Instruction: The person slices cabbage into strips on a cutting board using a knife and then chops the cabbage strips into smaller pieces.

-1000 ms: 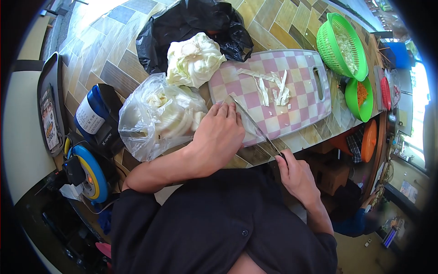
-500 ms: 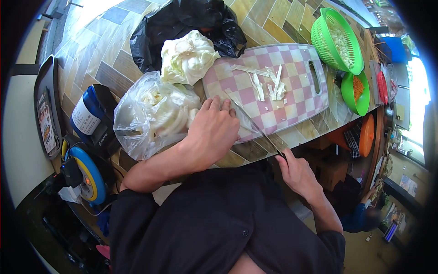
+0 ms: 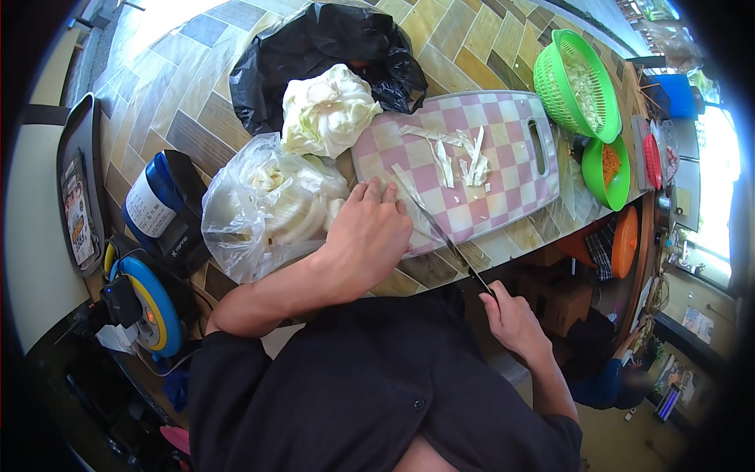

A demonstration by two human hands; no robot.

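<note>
My left hand (image 3: 370, 234) is on the near left part of a pink-and-white checkered cutting board (image 3: 510, 193), its fingers bent together over a pale cabbage piece (image 3: 421, 230) that it mostly covers. In my right hand (image 3: 517, 321) is the dark handle of a knife (image 3: 454, 248). The blade slants up and left over the board, its tip beside my left fingers. Thin cabbage strips (image 3: 473, 161) lie farther back on the board. A cabbage head (image 3: 328, 110) rests at the board's far left corner, and a clear plastic bag of cabbage (image 3: 271, 197) sits left of my left hand.
A black plastic bag (image 3: 314, 39) lies behind the cabbage. To the right are a green colander (image 3: 558, 82) with white shreds and a green bowl (image 3: 617, 177) with orange shreds. A blue-and-black device (image 3: 163, 204) and cord reel (image 3: 157, 307) stand left. Another person (image 3: 609, 377) is at far right.
The view has shifted slightly, so the board and bowls sit a little lower. The knife remains in my right hand with its blade beside my left fingers; the cabbage strips look unchanged.
</note>
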